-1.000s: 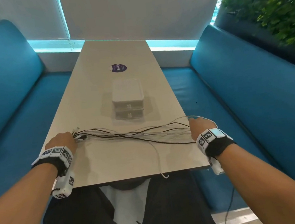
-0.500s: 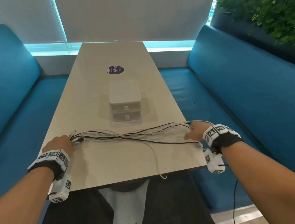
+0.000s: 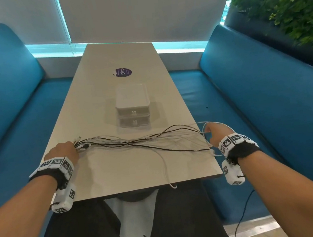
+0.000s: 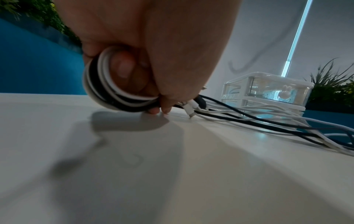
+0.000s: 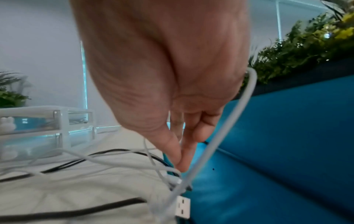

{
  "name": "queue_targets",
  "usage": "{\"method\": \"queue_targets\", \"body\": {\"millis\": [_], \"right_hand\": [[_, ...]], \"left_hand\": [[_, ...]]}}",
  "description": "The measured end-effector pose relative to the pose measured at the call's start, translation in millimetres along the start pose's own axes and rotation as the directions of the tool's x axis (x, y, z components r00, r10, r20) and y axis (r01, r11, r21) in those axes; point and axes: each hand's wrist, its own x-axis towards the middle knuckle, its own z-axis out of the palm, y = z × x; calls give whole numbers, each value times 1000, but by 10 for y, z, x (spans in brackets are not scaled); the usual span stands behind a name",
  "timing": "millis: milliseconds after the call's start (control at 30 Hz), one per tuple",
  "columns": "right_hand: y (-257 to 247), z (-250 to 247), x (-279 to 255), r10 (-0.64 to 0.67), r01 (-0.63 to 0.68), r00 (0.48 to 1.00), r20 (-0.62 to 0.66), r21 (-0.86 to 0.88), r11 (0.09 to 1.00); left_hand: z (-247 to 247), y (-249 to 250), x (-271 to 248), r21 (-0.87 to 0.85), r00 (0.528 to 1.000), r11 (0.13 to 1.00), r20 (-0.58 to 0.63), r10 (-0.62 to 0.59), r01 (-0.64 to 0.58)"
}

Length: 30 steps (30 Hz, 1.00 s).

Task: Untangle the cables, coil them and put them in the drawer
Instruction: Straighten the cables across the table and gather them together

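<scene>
A bundle of black and white cables [image 3: 140, 141] lies stretched across the near part of the table [image 3: 119, 173]. My left hand [image 3: 64, 152] grips its left end. In the left wrist view the fingers [image 4: 153, 91] curl round the folded loops of cable [image 4: 103, 94]. My right hand [image 3: 214, 133] is at the table's right edge, where thumb and forefinger [image 5: 180, 159] pinch together at the cables' right end. A white cable [image 5: 229, 128] loops round that hand, and a white USB plug [image 5: 182, 209] hangs below it. The white two-drawer box [image 3: 132, 105] stands behind the cables, both drawers shut.
One white cable end [image 3: 172, 184] hangs over the table's front edge. A purple sticker [image 3: 123, 72] lies beyond the drawer box [image 4: 268, 91]. Blue benches [image 3: 266, 96] flank the table on both sides. Plants [image 3: 285, 6] stand behind the right bench.
My right hand has turned a little at the table's right edge, with the white loop over it. The left hand has kept its grip in place.
</scene>
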Motion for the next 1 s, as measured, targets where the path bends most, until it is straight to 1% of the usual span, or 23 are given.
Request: {"method": "queue_targets", "body": {"millis": [67, 133, 233, 300, 367, 433, 500, 533, 600, 633, 700, 767, 833, 900, 1000], "right_hand": [[10, 12, -18, 19, -20, 1000, -20, -5, 1000], [-40, -12, -43, 73, -75, 996, -46, -51, 996], [-130, -45, -67, 108, -111, 994, -29, -150, 982], [-137, -49, -79, 112, -118, 993, -36, -238, 964], [-130, -50, -106, 78, -89, 996, -48, -320, 943], [-152, -46, -95, 0, -18, 998, -63, -285, 958], [-271, -28, -77, -135, 118, 987, -88, -173, 978], [-353, -15, -82, -200, 190, 974, -111, -93, 977], [-530, 2, -132, -317, 333, 930, -185, 61, 941], [-619, 0, -167, -361, 388, 907, -218, 97, 916], [-797, -4, -236, -421, 448, 875, -241, 68, 892], [-971, -14, -294, -469, 471, 859, -207, -38, 881], [-1131, 29, -332, -511, 494, 848, -141, -139, 858], [-1261, 131, -344, -517, 494, 854, -62, -218, 842], [-1313, 278, -323, -477, 459, 878, 30, -333, 824]], "left_hand": [[10, -7, 4, 11, 1000, 1000, -2, -4, 4], [8, 4, 3, 22, 1000, 1000, -5, -1, 1], [10, -1, 14, 8, 1000, 1000, 1, -6, 6], [21, -12, 22, 0, 1000, 1000, 0, -11, 11], [30, -18, 33, 6, 1000, 1000, -6, -10, 10], [35, -13, 43, 13, 1000, 1000, -12, -3, 3], [37, -18, 48, 14, 1000, 1000, -9, 0, 0], [38, -22, 49, 15, 1000, 1000, -8, 1, -1], [43, -25, 48, 22, 1000, 1000, -10, 7, -7], [41, -23, 42, 25, 1000, 1000, -11, 11, -11], [42, -21, 32, 26, 1000, 1000, -11, 15, -15], [46, -26, 32, 33, 1000, 999, -14, 18, -18], [51, -28, 40, 33, 1000, 999, -19, 19, -19], [54, -27, 41, 30, 1000, 999, -20, 15, -15], [60, -25, 42, 22, 1000, 1000, -22, 16, -16]]}}
